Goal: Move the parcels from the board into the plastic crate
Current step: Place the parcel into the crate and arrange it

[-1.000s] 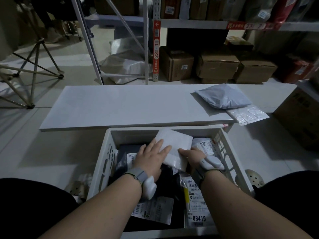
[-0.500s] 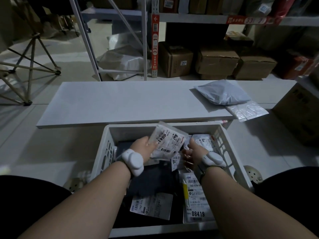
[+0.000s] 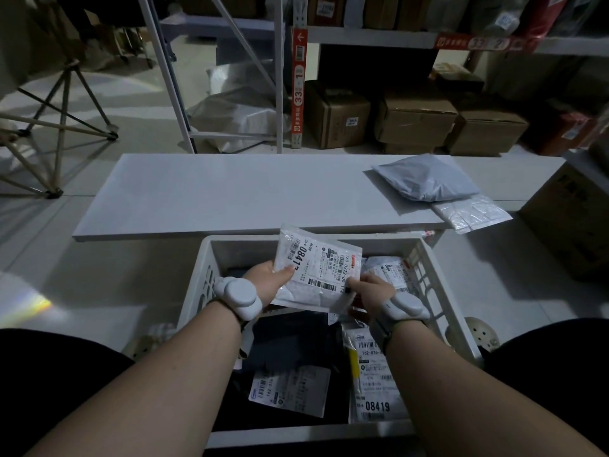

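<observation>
A small white parcel [image 3: 314, 268] with a barcode label facing up is held over the far half of the white plastic crate [image 3: 443, 291]. My left hand [image 3: 268, 282] grips its left edge and my right hand [image 3: 370, 291] pinches its lower right corner. Inside the crate lie a black parcel [image 3: 296, 338] with a label and two white labelled parcels along the right side. On the white board [image 3: 214, 196] beyond the crate, a grey poly bag [image 3: 425, 181] rests at the right end, with a clear plastic bag [image 3: 471, 214] overhanging the board's front edge beside it.
Metal shelving [image 3: 362, 34] with cardboard boxes [image 3: 415, 117] stands behind the board. A large cardboard box [image 3: 570, 219] sits on the floor at the right. A folding wooden frame [image 3: 49, 133] stands at the far left. My dark-clad knees flank the crate.
The white parcel lay blank side up in the crate under both hands. It has been lifted and turned over, so its label faces up, and both hands now hold it.
</observation>
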The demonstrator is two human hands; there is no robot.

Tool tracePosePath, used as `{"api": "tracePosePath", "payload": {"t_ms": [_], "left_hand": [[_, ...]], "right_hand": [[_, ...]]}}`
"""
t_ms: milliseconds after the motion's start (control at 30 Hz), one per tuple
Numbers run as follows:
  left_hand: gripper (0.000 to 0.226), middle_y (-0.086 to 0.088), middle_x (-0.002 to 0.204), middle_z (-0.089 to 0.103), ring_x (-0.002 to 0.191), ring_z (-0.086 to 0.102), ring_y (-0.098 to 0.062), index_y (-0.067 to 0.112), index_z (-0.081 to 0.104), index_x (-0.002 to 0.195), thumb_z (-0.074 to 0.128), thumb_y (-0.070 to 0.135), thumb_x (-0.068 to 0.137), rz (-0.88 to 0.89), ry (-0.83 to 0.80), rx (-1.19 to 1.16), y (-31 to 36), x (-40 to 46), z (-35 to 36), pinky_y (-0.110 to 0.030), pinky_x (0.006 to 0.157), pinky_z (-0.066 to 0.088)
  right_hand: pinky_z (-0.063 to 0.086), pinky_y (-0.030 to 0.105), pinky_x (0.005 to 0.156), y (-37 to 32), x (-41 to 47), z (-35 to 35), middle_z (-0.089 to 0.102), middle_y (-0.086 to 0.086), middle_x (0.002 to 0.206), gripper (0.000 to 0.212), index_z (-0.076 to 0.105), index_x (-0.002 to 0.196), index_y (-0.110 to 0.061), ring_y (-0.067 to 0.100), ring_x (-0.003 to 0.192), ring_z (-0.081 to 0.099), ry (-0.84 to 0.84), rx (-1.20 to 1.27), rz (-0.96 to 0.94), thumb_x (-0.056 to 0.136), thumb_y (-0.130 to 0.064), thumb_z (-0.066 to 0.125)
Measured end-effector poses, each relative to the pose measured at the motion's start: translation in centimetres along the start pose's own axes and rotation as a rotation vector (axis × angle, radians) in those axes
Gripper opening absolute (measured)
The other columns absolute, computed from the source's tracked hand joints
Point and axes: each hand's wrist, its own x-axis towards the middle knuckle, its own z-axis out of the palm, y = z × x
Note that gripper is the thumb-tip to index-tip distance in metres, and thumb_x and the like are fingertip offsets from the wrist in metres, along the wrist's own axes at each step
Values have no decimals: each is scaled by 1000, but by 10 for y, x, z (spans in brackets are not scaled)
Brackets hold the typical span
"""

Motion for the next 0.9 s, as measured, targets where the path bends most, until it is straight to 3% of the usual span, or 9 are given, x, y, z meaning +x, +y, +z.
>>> {"api": "tracePosePath", "payload": {"t_ms": [133, 233, 333, 433, 533, 600, 667, 733, 900], "left_hand": [[10, -6, 110, 66, 105, 62, -23, 16, 63, 98, 54, 17, 95, 17, 22, -78, -2, 3, 1, -33, 98, 45], [9, -10, 109, 70, 100, 66, -26, 15, 67, 93, 58, 18, 92, -3, 29, -129, -5, 4, -1, -42, 99, 48], [18, -10, 102, 71, 94, 66, -25, 12, 69, 100, 55, 22, 94, -16, 63, -229, -4, 5, -4, -40, 96, 50], [31, -7, 101, 74, 99, 68, -25, 19, 71, 92, 50, 42, 94, -71, 81, -257, -6, 7, -9, -45, 97, 50], [54, -6, 101, 73, 99, 67, -29, 23, 69, 91, 47, 70, 78, -137, 141, -236, -11, 10, -15, -49, 96, 49], [63, -1, 96, 73, 95, 66, -27, 23, 70, 88, 51, 79, 66, -165, 120, -154, -12, 8, -17, -42, 93, 50], [39, 4, 81, 74, 80, 65, -20, 19, 69, 79, 59, 57, 82, -132, 55, -132, -9, 2, -14, -25, 68, 53], [21, 5, 69, 72, 65, 62, -14, 17, 65, 75, 60, 29, 91, -97, 30, -144, -11, 1, -11, -16, 44, 43], [9, -3, 80, 71, 54, 65, -10, 15, 62, 82, 62, 18, 90, -70, 74, -222, -12, 6, -9, -18, 42, 39]], "right_hand": [[58, 43, 66, 0, -1, 0, 67, 14, 96, 5, 62, 86, -19, 31, 78, 66, 5, -12, -24, 91, -20, 61], [58, 40, 68, -3, -2, -2, 67, 11, 97, 6, 61, 96, -19, 28, 80, 67, 18, -98, -85, 92, -22, 58], [55, 33, 70, -6, 0, -6, 66, 7, 101, 17, 61, 108, -22, 23, 83, 63, 58, -230, -168, 92, -23, 58], [53, 33, 83, -8, 0, -6, 64, 5, 109, 28, 62, 120, -21, 23, 95, 61, 58, -284, -205, 93, -24, 57], [47, 28, 79, -8, -1, -5, 62, 1, 106, 22, 65, 113, -21, 19, 93, 58, 54, -316, -246, 93, -24, 56], [45, 28, 78, -8, -1, -4, 62, 1, 104, 19, 66, 109, -20, 19, 92, 57, 46, -327, -261, 92, -25, 57], [46, 30, 81, -7, 1, -5, 63, 3, 109, 24, 65, 114, -20, 20, 94, 57, 59, -334, -245, 91, -25, 57], [48, 31, 83, -7, 0, -7, 64, 4, 116, 35, 60, 123, -20, 20, 95, 57, 92, -322, -216, 89, -26, 57], [44, 42, 98, -10, 0, -11, 55, 9, 129, 67, 34, 142, -15, 30, 111, 56, 262, -192, -127, 87, -45, 57]]}}
